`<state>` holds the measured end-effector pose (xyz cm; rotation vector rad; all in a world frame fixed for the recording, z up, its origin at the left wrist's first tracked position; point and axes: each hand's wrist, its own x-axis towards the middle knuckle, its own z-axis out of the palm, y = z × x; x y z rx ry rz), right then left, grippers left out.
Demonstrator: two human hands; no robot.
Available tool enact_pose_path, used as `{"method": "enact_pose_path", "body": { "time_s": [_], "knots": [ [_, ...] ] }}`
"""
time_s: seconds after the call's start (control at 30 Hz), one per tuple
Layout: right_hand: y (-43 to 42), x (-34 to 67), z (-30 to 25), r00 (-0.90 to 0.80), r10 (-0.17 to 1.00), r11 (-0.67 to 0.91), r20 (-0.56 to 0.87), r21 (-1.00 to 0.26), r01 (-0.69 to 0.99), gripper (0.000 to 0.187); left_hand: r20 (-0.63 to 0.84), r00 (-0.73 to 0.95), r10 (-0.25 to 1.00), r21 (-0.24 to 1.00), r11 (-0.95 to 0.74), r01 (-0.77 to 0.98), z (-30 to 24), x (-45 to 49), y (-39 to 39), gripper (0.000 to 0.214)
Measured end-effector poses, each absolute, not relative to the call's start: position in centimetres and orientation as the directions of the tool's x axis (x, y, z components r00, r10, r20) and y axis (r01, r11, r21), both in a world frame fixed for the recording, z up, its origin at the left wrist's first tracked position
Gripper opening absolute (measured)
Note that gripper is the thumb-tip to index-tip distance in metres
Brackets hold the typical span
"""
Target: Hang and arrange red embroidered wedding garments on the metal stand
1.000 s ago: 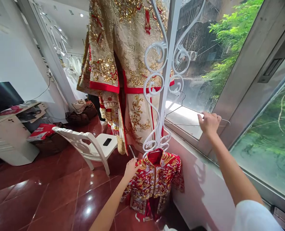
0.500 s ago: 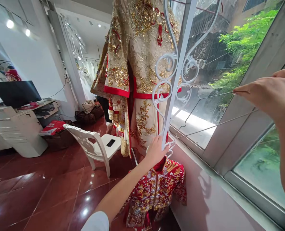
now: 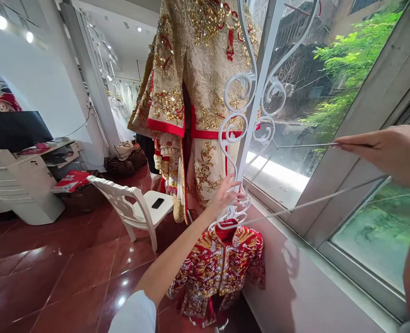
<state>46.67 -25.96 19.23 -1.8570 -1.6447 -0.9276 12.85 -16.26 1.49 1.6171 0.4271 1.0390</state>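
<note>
My right hand (image 3: 395,150), at the right by the window, pinches a thin metal wire hanger (image 3: 302,146). One wire of the hanger points left from my fingers. A lower wire slants down to a curled end at the collar of a red jacket (image 3: 222,273) with gold and silver embroidery. My left hand (image 3: 225,196) is beside the lower part of a white scrolled metal stand (image 3: 255,101), with its fingers apart. Whether it touches the post I cannot tell. Below my left hand the red jacket hangs low against the wall.
Behind the stand hangs a long cream-and-gold embroidered garment (image 3: 205,97) with red trim. A white chair (image 3: 138,212) carrying a black phone (image 3: 158,203) stands left. The window frame (image 3: 350,148) borders the right side. Further left is a desk (image 3: 31,185) with a black monitor (image 3: 15,132).
My left hand has loosened from the stand's post and its fingers have spread. My right hand has moved down slightly, and the hanger's lower end has swung down-left to the red jacket's collar.
</note>
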Motion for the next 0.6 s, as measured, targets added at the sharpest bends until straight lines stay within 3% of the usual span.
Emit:
{"method": "enact_pose_path", "body": {
  "time_s": [0.07,0.17,0.37,0.6],
  "knots": [
    [-25.4,42.7,19.2,0.032,0.669,-0.134,0.742,0.078,0.988,0.040,0.329,0.545,0.771,0.933,-0.176,-0.313,2.6,10.2,-16.4,0.057],
    [-23.4,39.5,19.4,0.031,0.684,-0.155,0.728,0.103,0.982,0.032,0.272,0.465,0.842,0.942,-0.134,-0.307,3.1,6.8,-15.9,0.051],
    [-18.7,37.9,16.1,0.027,0.784,-0.102,0.620,0.086,0.991,0.030,0.393,0.213,0.894,0.910,-0.412,0.050,1.8,5.2,-14.0,0.026],
    [-18.7,36.9,13.1,0.100,0.670,-0.104,0.736,-0.041,0.994,0.032,0.534,0.073,0.842,0.811,-0.535,0.238,3.8,4.1,-13.6,0.027]
  ]
}}
